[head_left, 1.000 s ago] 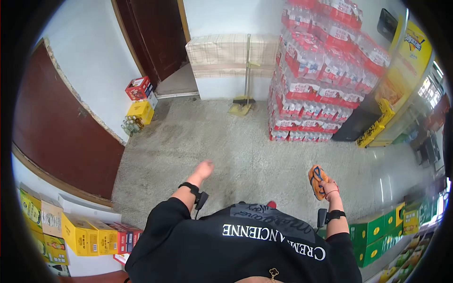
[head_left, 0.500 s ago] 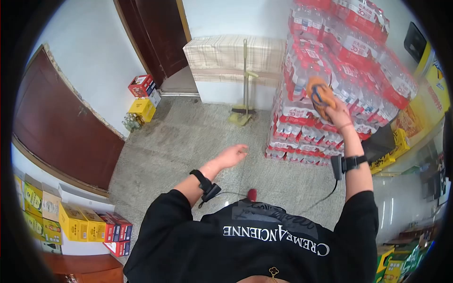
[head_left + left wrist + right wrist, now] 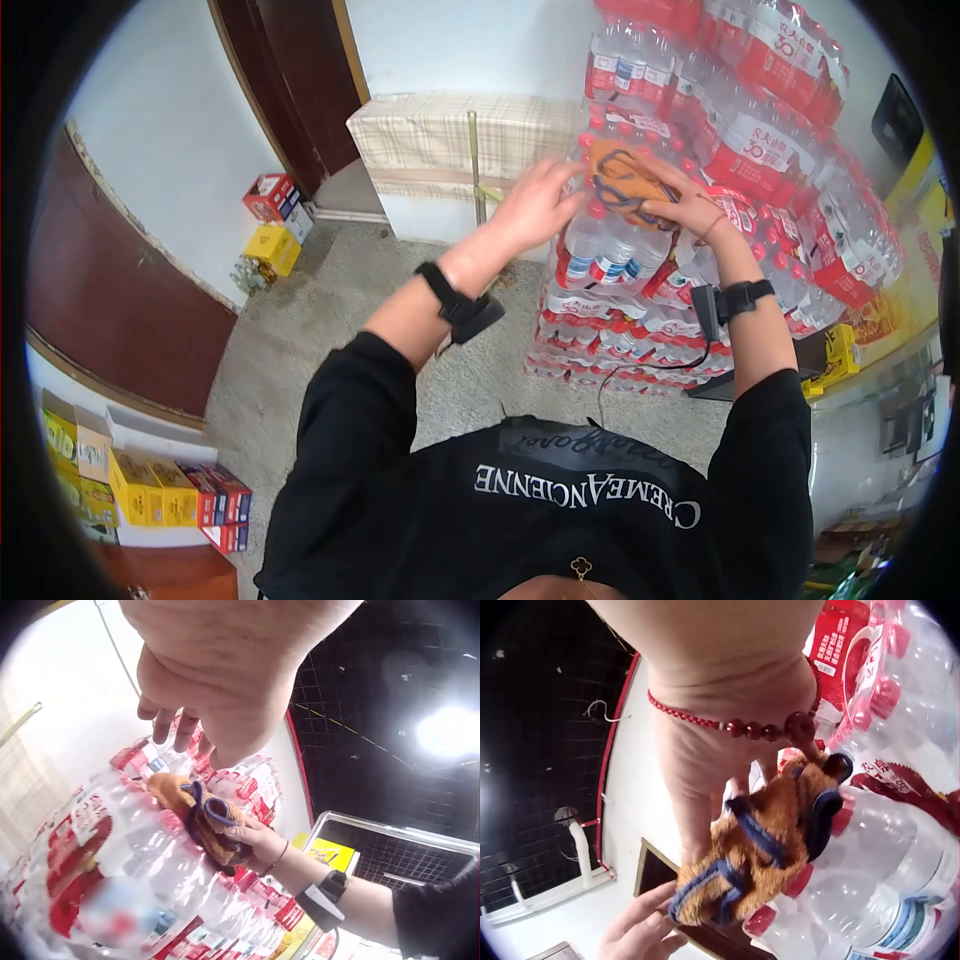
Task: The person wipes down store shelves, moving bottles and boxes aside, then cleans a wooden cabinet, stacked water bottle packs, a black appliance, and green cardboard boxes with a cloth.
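Observation:
An orange fuzzy cloth with dark blue edging [image 3: 625, 183] is bunched over the red-capped bottles of a plastic-wrapped stack. My right hand [image 3: 690, 206] grips its right side, thumb across the fabric. To the left of the cloth is my left hand [image 3: 535, 208], with bent, relaxed fingers and nothing held. In the left wrist view that hand [image 3: 217, 690] hangs above the cloth [image 3: 174, 796]. The right wrist view has my left fingertips close to one end of the cloth [image 3: 761, 844]; whether they touch it I cannot tell.
Wrapped water bottles [image 3: 755, 150] rise higher at the right and back. A checked cloth [image 3: 450, 135] covers a ledge, with a green pole [image 3: 475, 150] before it. Boxes [image 3: 272, 248] sit by the doorway, and more cartons [image 3: 150, 490] stand at the lower left.
My right hand has carried the orange cloth up from over the floor onto the bottle stack. My left hand has risen from low over the floor to beside the cloth.

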The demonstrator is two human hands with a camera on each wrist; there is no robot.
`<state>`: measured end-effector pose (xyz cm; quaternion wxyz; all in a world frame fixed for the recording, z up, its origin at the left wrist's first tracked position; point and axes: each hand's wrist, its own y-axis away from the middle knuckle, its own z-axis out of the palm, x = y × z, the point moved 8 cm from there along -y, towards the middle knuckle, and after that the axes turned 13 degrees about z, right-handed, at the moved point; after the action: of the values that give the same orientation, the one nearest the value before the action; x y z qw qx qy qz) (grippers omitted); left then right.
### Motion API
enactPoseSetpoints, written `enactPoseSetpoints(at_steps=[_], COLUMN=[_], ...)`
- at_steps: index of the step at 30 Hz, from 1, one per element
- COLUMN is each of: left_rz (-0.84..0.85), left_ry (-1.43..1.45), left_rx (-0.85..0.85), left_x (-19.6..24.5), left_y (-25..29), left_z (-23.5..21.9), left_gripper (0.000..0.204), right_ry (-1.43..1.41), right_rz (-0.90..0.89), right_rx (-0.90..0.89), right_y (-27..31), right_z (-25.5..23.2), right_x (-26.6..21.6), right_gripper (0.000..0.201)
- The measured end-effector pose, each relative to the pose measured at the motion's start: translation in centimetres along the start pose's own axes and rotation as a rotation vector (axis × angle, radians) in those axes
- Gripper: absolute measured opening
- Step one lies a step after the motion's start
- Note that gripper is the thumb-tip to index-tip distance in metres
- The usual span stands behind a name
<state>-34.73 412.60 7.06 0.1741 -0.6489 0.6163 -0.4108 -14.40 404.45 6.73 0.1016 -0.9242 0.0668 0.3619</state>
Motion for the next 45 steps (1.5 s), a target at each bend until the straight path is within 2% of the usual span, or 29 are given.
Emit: enactPoseSetpoints(at_steps=[1,2,4,6,7,8,9,10,12,14,16,17,20,25,34,36,38,40,42,43,44,45], left_rz=[0.023,0.042,0.280,0.062,0.016,0.104,0.033,-0.076,-0.089,-0.099,-0.146,-0.156,-0.154,-0.187,-0.308,-0.339,-0.380,-0.427,-0.483,-0.400,-0.323,-0.159], left_ry=[0.005,0.007,-0.049,-0.157,-0.256,-0.290,-0.366,-0.407,-0.447,-0.455,-0.445,-0.445,-0.472,-0.492,-0.542,-0.553,-0.544,-0.524,-0.503,-0.516,-0.444,-0.492], left_rx=[-0.014,-0.025,0.052,-0.167,-0.138,-0.058,-0.189,-0.388,-0.432,-0.467,-0.495,-0.493,-0.488,-0.489,-0.459,-0.468,-0.471,-0.480,-0.517,-0.286,-0.125,-0.115], left_x=[0.4,0.6,1.1,0.1,-1.2,-2.5,-2.5,-3.0,-1.8,-0.1,0.7,1.3,3.5,4.4,2.4,1.7,1.8,2.1,2.6,2.3,0.5,2.1], left_y=[-1.7,-3.1,-6.0,-8.7,-10.1,-11.4,-12.2,-12.9,-12.4,-12.1,-10.8,-10.0,-9.6,-8.8,-9.2,-10.0,-10.5,-10.6,-10.5,-10.5,-9.5,-8.9], left_z=[1.2,2.8,5.5,7.6,8.7,9.7,9.9,10.5,10.6,11.3,11.5,11.6,11.3,11.4,9.2,8.8,8.6,8.4,9.5,9.8,11.4,11.9], left_gripper=[0.039,0.040,0.043,0.042,0.041,0.036,0.033,0.029,0.029,0.030,0.030,0.031,0.031,0.032,0.034,0.035,0.035,0.036,0.036,0.043,0.049,0.053], right_ry=[-0.140,-0.143,0.046,0.026,0.055,0.091,0.256,0.249,0.368,0.367,0.447,0.475,0.372,0.418,0.557,0.439,0.394,0.485,0.438,0.424,0.444,0.458], right_rz=[-0.043,-0.040,-0.012,0.095,0.099,0.089,0.095,0.035,0.022,-0.025,-0.112,-0.143,-0.028,-0.002,-0.001,-0.065,-0.060,-0.066,-0.074,-0.037,-0.030,-0.033], right_rx=[-0.014,-0.042,0.118,0.121,0.111,0.099,0.149,0.109,0.074,0.027,0.072,0.078,0.036,0.049,0.081,0.144,0.178,0.203,0.195,0.233,0.217,0.203], right_y=[-0.1,0.7,2.6,3.1,3.5,3.6,3.6,4.0,5.3,5.5,5.7,5.9,6.8,7.7,7.9,6.4,7.7,8.9,10.0,10.4,10.3,9.9], right_z=[-0.9,-1.7,-5.3,-7.6,-8.1,-8.8,-10.0,-10.2,-10.7,-11.0,-12.3,-12.8,-13.6,-14.7,-14.6,-14.8,-14.6,-14.8,-15.1,-15.4,-15.2,-14.9], right_x=[2.0,3.0,3.7,8.5,10.0,11.3,13.1,13.6,13.0,14.8,16.5,17.1,17.5,18.1,17.5,19.7,17.3,15.8,17.6,18.0,18.1,18.0], right_gripper=[0.066,0.066,0.063,0.060,0.058,0.057,0.052,0.047,0.042,0.041,0.041,0.041,0.045,0.043,0.042,0.038,0.038,0.038,0.038,0.038,0.038,0.038])
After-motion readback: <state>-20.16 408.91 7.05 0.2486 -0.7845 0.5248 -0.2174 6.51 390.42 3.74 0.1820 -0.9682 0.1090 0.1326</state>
